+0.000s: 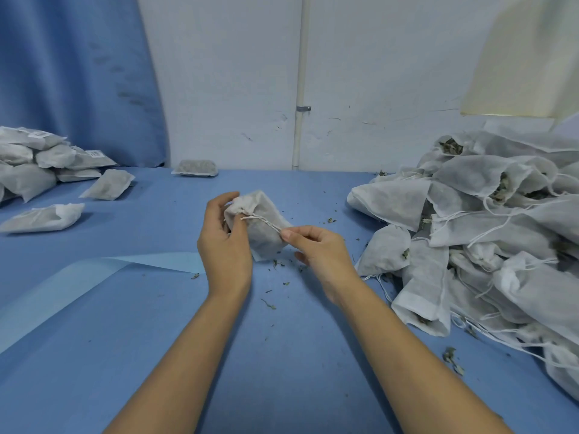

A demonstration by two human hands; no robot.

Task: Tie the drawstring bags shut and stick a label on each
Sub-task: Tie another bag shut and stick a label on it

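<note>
One bag (266,236) mid-tie | left hand (224,245) grips gathered neck, bracing it | right hand (316,249) pinches drawstring (262,221) taut, likely cinching | no label visible

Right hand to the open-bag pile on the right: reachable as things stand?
Probably yes. The pile lies just beside the right hand, only table between. But that hand pinches the drawstring of the bag the left hand holds; it must let go first.
</note>
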